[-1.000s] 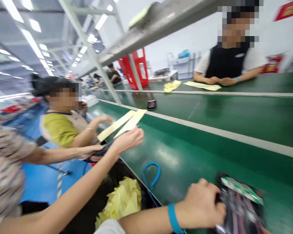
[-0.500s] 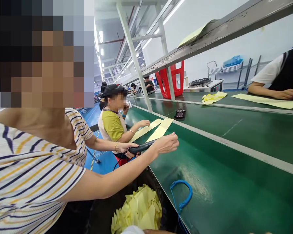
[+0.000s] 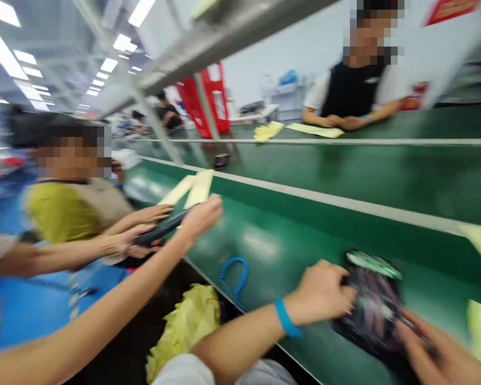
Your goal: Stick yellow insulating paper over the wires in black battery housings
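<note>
Premises: factory assembly line. A long green conveyor belt (image 3: pixel 344 176) runs from the lower right of the frame to the centre, split by pale rails. A metal overhead rack (image 3: pixel 224 43) crosses the top. Rows of fluorescent ceiling lights (image 3: pixel 8 59) fill the upper left. Workers are seated along both sides of the line, at left and upper right. Yellow paper sheets (image 3: pixel 192 188) lie on the belt at centre; a red crate (image 3: pixel 204 99) stands behind.

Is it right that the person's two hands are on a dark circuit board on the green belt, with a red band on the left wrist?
Not quite: in the head view the band on the left wrist is blue. Both hands, left hand and right hand, do rest on the dark board on the green belt.
</note>
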{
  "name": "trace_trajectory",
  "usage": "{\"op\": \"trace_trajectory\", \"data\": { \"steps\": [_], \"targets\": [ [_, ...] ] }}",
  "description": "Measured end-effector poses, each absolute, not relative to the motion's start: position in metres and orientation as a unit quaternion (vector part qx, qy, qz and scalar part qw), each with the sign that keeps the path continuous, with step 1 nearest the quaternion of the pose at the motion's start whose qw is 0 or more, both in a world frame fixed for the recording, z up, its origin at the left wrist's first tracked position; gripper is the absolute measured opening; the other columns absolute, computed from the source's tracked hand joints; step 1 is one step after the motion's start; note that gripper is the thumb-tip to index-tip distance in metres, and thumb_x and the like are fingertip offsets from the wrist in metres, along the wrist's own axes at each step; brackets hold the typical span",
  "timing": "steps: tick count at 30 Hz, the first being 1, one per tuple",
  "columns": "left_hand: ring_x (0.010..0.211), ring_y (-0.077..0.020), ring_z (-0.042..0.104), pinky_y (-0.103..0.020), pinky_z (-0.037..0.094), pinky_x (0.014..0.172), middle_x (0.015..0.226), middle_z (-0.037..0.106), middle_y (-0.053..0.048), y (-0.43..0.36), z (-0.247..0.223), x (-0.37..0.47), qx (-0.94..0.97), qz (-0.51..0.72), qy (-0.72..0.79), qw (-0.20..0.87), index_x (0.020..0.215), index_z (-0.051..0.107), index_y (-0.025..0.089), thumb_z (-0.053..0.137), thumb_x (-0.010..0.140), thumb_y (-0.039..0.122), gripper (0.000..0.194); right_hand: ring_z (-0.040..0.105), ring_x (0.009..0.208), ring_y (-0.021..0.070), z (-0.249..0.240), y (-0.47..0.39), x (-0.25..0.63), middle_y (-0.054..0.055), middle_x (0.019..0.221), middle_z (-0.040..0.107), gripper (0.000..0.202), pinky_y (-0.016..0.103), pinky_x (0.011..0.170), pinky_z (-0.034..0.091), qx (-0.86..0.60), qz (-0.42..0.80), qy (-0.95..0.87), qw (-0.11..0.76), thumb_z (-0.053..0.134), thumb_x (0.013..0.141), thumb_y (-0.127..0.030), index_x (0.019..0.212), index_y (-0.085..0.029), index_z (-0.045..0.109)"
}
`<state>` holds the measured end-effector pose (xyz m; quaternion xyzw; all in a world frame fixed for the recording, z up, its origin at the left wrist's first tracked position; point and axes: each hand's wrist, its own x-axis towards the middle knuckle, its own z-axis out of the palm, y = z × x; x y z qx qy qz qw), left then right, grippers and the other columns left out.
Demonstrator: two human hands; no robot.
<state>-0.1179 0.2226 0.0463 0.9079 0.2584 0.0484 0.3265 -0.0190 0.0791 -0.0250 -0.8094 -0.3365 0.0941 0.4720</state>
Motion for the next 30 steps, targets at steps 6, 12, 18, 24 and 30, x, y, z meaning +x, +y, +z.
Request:
{"op": "trace_trajectory", "data": {
  "steps": [6,12,18,24,30],
  "targets": [
    [0.086,-0.0202,0.059,-0.035,0.047,0.084,0.099,0.060,-0.009,0.238,0.042,-0.102,0.900,0.028,0.226,0.371,0.107,0.059,0.015,0.051,0.078,0.024,0.031,0.062,0.075,0.0179,0.004,0.051,-0.026,0.006,0.092,0.065,0.041,0.030,0.066,0.050,-0.882,0.092,-0.301,0.352,0.038,0.084,-0.044,0.106,-0.019,0.062],
    [0.076,-0.0165,0.059,-0.033,0.048,0.081,0.098,0.059,-0.005,0.236,0.044,-0.104,0.901,0.029,0.235,0.363,0.107,0.059,0.017,0.051,0.080,0.023,0.028,0.060,0.070,0.0159,0.006,0.058,-0.039,0.006,0.093,0.062,0.039,0.029,0.062,0.049,-0.885,0.071,-0.313,0.337,0.035,0.089,-0.041,0.109,-0.018,0.059],
    [0.066,-0.0129,0.057,-0.031,0.048,0.076,0.096,0.058,-0.004,0.237,0.040,-0.104,0.902,0.039,0.231,0.363,0.108,0.058,0.017,0.050,0.081,0.023,0.029,0.062,0.071,0.0159,0.007,0.058,-0.043,0.007,0.099,0.061,0.037,0.029,0.060,0.049,-0.895,0.046,-0.320,0.308,0.032,0.091,-0.037,0.111,-0.018,0.057],
    [0.066,-0.0134,0.057,-0.030,0.048,0.071,0.093,0.059,-0.004,0.238,0.042,-0.105,0.899,0.053,0.225,0.372,0.106,0.059,0.016,0.051,0.081,0.025,0.028,0.064,0.072,0.0165,0.012,0.055,-0.041,0.005,0.098,0.066,0.036,0.029,0.060,0.049,-0.893,0.036,-0.326,0.308,0.034,0.091,-0.039,0.108,-0.019,0.059],
    [0.069,-0.0135,0.058,-0.030,0.048,0.073,0.089,0.059,-0.003,0.242,0.040,-0.111,0.890,0.093,0.220,0.389,0.098,0.060,0.017,0.048,0.083,0.024,0.021,0.058,0.055,0.0110,0.034,0.012,-0.031,-0.001,0.081,0.067,0.031,0.022,0.051,0.045,-0.903,0.015,-0.270,0.335,0.041,0.087,-0.047,0.081,-0.025,0.062]
  ]
}}
